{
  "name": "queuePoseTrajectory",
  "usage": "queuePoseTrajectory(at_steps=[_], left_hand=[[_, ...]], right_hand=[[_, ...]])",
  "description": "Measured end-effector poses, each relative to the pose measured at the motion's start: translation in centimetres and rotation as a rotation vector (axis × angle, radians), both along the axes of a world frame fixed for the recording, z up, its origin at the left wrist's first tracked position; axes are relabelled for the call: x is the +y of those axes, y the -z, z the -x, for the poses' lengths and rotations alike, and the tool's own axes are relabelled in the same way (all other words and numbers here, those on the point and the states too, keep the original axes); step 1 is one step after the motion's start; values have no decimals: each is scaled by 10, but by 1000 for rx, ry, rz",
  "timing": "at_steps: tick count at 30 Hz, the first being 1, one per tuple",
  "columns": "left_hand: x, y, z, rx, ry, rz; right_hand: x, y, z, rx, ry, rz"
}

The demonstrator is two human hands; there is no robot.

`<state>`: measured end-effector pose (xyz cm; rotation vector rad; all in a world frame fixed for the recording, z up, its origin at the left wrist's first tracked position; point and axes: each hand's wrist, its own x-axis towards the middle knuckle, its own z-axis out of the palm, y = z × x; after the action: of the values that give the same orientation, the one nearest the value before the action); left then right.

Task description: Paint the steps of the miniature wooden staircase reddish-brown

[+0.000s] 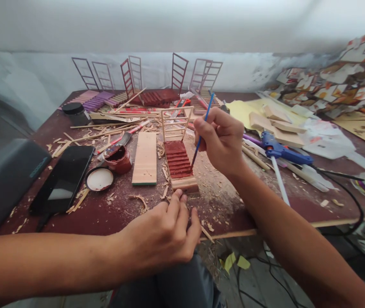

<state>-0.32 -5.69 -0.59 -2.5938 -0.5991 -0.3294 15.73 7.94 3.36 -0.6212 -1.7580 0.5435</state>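
My right hand (219, 139) is closed round a thin blue paintbrush (205, 122). The brush slants down, and its tip meets the right edge of a small wooden stair model (179, 159). Dark red paint covers the model's ridged steps, while its front end is bare wood. A bare ladder-like frame (176, 124) stands at the model's far end. My left hand (172, 226) rests its outstretched fingertips at the model's near end. Left of the model lie a plain wooden board (144, 158), an open jar of red paint (118, 159) and its lid (99, 179).
A black phone (63, 179) and a dark case (12, 184) lie at left. A blue glue gun (281, 149) with a cable lies at right. Painted stair models (156, 97), thin sticks and shavings cover the back. Cardboard pieces (339, 81) are piled at far right.
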Motion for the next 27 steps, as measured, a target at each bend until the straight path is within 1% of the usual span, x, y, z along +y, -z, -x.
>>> queuePoseTrajectory(at_steps=[3,6,8,11,22,27], left_hand=[[0,0,0,-5,3,-5],[0,0,0,-7,2,-6],[0,0,1,-4,2,-4],[0,0,1,-13,3,-2],[0,-2,0,-5,2,-3],[1,-1,1,-3,-3,-7]], right_hand=[[0,-1,-2,-123,15,-79],[-1,0,0,-221,-38,-155],[-2,0,1,-256,-73,-212],[-2,0,2,-277,-83,-261],[-3,1,2,-255,-102,-264],[-2,-1,0,-283,-73,-264]])
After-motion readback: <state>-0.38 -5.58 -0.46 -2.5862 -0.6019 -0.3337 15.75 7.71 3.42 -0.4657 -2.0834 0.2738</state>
